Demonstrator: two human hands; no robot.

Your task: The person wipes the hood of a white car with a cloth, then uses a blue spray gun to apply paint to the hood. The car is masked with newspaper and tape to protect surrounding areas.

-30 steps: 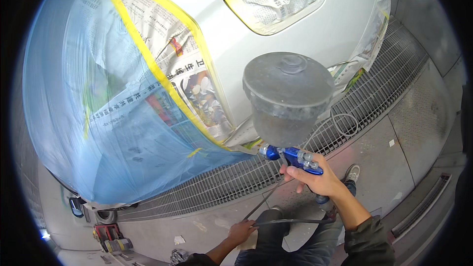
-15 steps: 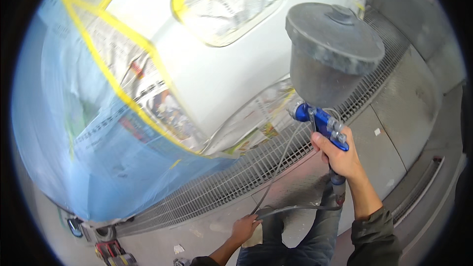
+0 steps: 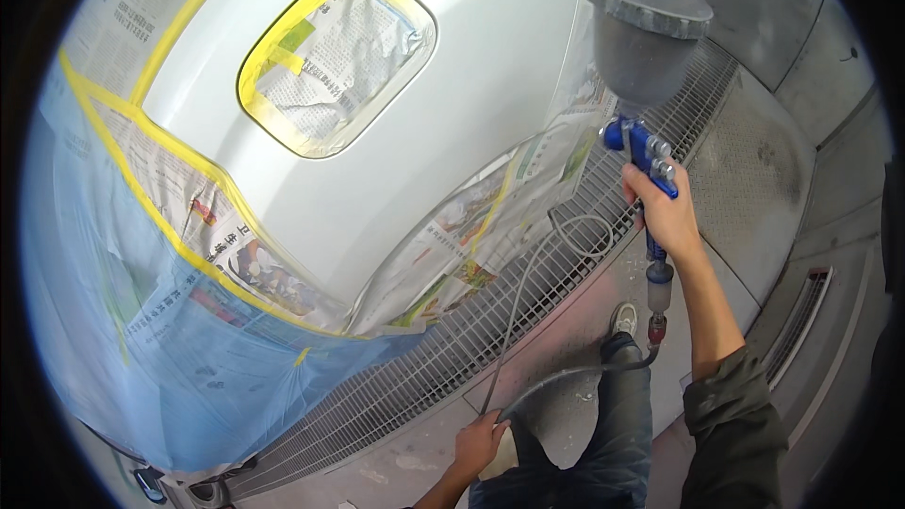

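Observation:
My right hand (image 3: pixel 667 212) is wrapped round the handle of a blue spray gun (image 3: pixel 641 155), held upright. A grey lidded paint cup (image 3: pixel 641 52) sits on top of the gun. Its nozzle faces left, towards a white car body panel (image 3: pixel 443 104) and apart from it. From the coupling under the handle, a grey air hose (image 3: pixel 566 373) runs to my left hand (image 3: pixel 481 443), closed round it low in the view. A beige piece (image 3: pixel 506 452), whose kind I cannot make out, shows beside that hand.
Newspaper (image 3: pixel 330 61) edged with yellow tape fills an opening in the panel. Blue plastic sheeting (image 3: pixel 189 349) drapes the left side. More newspaper (image 3: pixel 452 254) lines the panel's lower edge. Thin hose loops (image 3: pixel 586 236) lie on the floor grating (image 3: pixel 537 292). A vent (image 3: pixel 799 325) is at the right.
My right hand and the spray gun have moved farther away, towards the panel's right end. The view has shifted, and my shoe now shows. My left hand still holds the hose.

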